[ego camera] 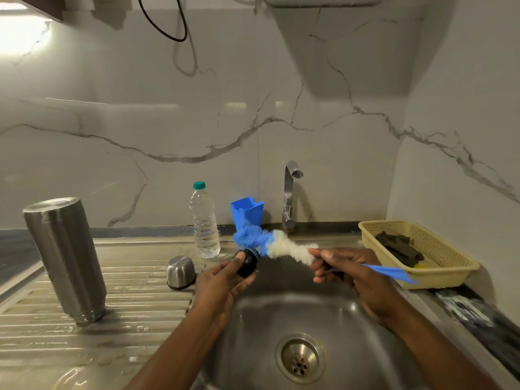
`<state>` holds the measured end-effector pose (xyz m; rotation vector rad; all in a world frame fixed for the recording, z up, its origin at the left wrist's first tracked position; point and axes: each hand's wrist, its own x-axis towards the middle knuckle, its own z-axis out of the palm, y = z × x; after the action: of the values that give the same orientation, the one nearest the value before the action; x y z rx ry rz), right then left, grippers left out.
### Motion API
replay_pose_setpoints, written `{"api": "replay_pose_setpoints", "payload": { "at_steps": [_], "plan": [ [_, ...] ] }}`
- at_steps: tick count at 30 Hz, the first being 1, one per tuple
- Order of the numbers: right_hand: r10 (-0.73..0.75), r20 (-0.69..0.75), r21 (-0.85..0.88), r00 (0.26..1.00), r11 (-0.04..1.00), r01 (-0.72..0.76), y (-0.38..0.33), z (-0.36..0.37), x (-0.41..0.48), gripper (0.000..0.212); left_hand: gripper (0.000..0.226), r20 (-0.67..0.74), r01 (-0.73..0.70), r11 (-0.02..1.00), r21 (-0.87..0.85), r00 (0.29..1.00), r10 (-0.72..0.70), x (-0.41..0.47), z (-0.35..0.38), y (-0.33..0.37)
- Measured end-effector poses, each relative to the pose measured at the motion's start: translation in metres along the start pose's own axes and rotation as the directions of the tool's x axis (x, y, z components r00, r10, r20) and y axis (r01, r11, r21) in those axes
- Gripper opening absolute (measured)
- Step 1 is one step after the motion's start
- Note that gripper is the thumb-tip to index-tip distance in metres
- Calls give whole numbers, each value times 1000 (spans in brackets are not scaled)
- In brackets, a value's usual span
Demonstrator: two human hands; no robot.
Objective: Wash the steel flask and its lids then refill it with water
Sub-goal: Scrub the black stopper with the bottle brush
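Observation:
The steel flask (66,260) stands upside down on the ribbed drainboard at the left. Its steel cup lid (181,272) sits mouth down on the drainboard, to the right of the flask. Over the sink basin, my left hand (222,282) grips the small black inner lid (248,262). My right hand (346,270) holds a bottle brush (277,244) with blue and white bristles by its blue handle. The blue bristle tip lies against the black lid.
A clear plastic water bottle (204,222) with a green cap and a blue holder (247,211) stand at the back beside the tap (289,192). A yellow basket (447,266) with dark scrub pads sits to the right. The steel sink (346,319) has its drain at the bottom.

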<state>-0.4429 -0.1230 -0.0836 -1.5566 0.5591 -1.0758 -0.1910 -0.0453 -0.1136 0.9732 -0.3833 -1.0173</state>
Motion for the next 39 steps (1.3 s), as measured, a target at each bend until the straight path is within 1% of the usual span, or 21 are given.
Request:
{"api": "replay_pose_setpoints", "payload": {
  "at_steps": [2, 3, 7, 9, 11, 13, 15, 17, 21, 22, 26, 28, 30, 33, 35, 37, 39],
  "plan": [
    [-9, -47, 94, 999, 996, 14, -4, -11, 0, 29, 27, -42, -33, 999, -8, 999, 33, 4, -2, 4],
    [-11, -49, 101, 999, 995, 15, -4, -13, -1, 28, 26, -51, -44, 999, 0, 998, 44, 4, -3, 4],
    [12, 38, -42, 999, 999, -10, 4, 2, -2, 30, 15, -5, -44, 997, 66, 999, 45, -3, 1, -1],
    [1, 22, -51, 1000, 999, 0, 1, 0, -1, 30, 19, -19, -59, 996, 63, 998, 60, -1, 1, 2],
    [-10, -21, 8, 1000, 1000, 10, -2, -9, 0, 30, 26, -43, -81, 995, 59, 996, 84, 3, -3, 6],
    [-5, -28, 30, 1000, 1000, 6, -1, -11, -1, 30, 30, -22, -82, 995, 58, 996, 84, 5, -5, 4],
    [4, -4, -18, 1000, 1000, -4, 4, -4, -1, 30, 35, 15, -76, 995, 66, 997, 75, 5, -4, -1],
    [9, 0, -50, 1000, 999, -9, 6, -1, -1, 30, 38, 18, -93, 993, 68, 996, 92, 3, -2, 0],
    [-4, -71, 53, 997, 999, 8, -2, -14, 1, 27, 38, -10, -128, 991, 48, 992, 128, 5, -4, 6],
    [0, -70, 53, 998, 999, 4, -2, -13, 0, 26, 38, -3, -123, 991, 52, 992, 123, 5, -3, 5],
    [43, -17, -46, 999, 998, -43, 8, -4, -1, 27, 35, 34, -85, 995, 54, 996, 83, 5, -2, 3],
    [55, -40, -15, 998, 998, -56, 6, -8, -1, 25, 32, 14, -97, 995, 20, 995, 97, 9, -6, 7],
    [45, -72, 28, 996, 999, -44, 1, -12, -1, 29, 31, -11, -100, 995, -5, 995, 100, 12, -11, 10],
    [25, -55, 0, 998, 1000, -25, -4, -9, -2, 30, 26, -25, -102, 995, 12, 994, 102, 10, -10, 7],
    [0, -93, -10, 996, 1000, -1, -4, -12, 0, 28, 24, -42, -109, 994, -3, 993, 109, 10, -9, 8],
    [-7, -161, 52, 987, 999, 15, -4, -18, 2, 27, 23, -63, -115, 993, -20, 992, 113, 10, -10, 10],
    [17, -184, 116, 983, 993, 5, -3, -17, 3, 27, 20, -33, -91, 996, -20, 995, 90, 8, -8, 7]
  ]
}}
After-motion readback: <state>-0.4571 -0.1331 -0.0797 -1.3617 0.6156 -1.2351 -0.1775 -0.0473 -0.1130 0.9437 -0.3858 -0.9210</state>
